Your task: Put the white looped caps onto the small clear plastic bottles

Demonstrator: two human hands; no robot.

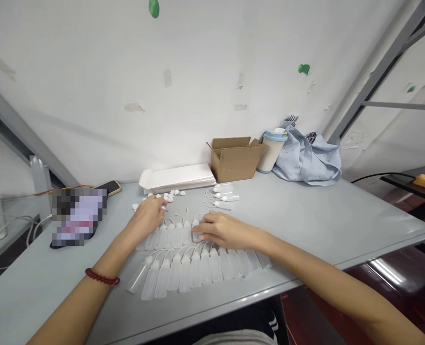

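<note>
My left hand (pixel 147 214) is at the small white caps (pixel 170 195) lying loose behind the bottles. Its fingers are curled and pressed together, with a bit of white cap showing at the fingertips. My right hand (pixel 221 229) pinches a clear plastic dropper bottle (pixel 195 234) at the right end of the back row. That back row of bottles (pixel 167 235) stretches to the left, most with thin curved tubes at their tops. Closer to me, a longer front row of similar bottles (pixel 184 275) lies fanned out, partly hidden under my right hand and forearm.
Several more bottles (pixel 224 205) lie behind my right hand. Flat white cartons (pixel 178 177), an open cardboard box (pixel 236 160), a lidded cup (pixel 272 151) and a blue cloth bag (pixel 308 160) line the wall. A phone (pixel 81 218) rests at the left.
</note>
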